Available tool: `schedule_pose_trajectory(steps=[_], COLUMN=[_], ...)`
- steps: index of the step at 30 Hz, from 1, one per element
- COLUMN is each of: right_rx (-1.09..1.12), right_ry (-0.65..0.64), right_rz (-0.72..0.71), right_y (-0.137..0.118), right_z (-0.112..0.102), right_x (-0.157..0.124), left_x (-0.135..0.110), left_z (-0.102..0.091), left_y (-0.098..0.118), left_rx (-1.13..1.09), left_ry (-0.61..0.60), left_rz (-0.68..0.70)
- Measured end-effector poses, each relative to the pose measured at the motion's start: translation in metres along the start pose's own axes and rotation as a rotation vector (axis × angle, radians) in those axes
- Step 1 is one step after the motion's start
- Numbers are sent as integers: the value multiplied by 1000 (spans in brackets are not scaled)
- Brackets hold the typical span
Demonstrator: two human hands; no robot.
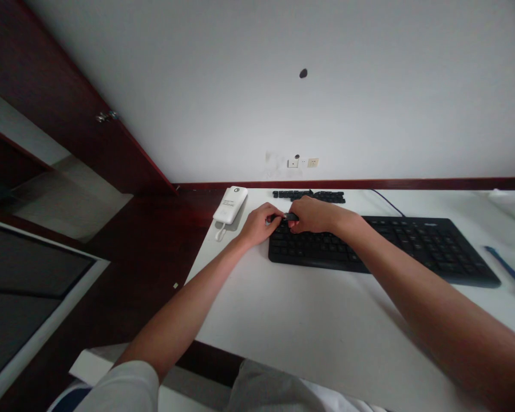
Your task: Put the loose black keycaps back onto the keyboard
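An indoor desk workspace is shown, most likely a small office or study room, though which of the 2 cannot be told. This is indicated by a black plastic computer keyboard (381,246) laid on a long white desktop (309,309), with 2 small white wall sockets (302,162) set in the plain white wall (283,86) at the far side. A dark red wooden cabinet door (68,97) with a metal knob (107,117) is seen on the left.

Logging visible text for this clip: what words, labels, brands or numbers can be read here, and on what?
Nothing can be read.
white power bank: printed lines, too small to read
black keyboard: key legends and top-edge mark, too small to read
small black object between the hands: no text visible
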State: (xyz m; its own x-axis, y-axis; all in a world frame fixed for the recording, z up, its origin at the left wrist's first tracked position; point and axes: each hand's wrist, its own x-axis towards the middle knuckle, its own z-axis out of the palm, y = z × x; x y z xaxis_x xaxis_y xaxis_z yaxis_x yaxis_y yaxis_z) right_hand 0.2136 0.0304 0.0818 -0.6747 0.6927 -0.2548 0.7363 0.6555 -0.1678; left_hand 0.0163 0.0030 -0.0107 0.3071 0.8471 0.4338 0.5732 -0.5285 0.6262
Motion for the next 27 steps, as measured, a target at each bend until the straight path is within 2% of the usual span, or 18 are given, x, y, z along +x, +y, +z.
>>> schedule_pose_trajectory(steps=[15, 21, 27], right_rx=[-2, 45, 59], right_ry=[18, 31, 34], right_rz=[11, 51, 29], right_y=[-10, -9, -8], right_z=[0, 3, 1], right_x=[-4, -2, -4], left_x=[-1, 0, -1], left_z=[-2, -2, -1], left_y=[1, 2, 0], left_rx=[0, -4, -5], left_ry=[-15, -17, -11], left_rz=[-9, -15, -7])
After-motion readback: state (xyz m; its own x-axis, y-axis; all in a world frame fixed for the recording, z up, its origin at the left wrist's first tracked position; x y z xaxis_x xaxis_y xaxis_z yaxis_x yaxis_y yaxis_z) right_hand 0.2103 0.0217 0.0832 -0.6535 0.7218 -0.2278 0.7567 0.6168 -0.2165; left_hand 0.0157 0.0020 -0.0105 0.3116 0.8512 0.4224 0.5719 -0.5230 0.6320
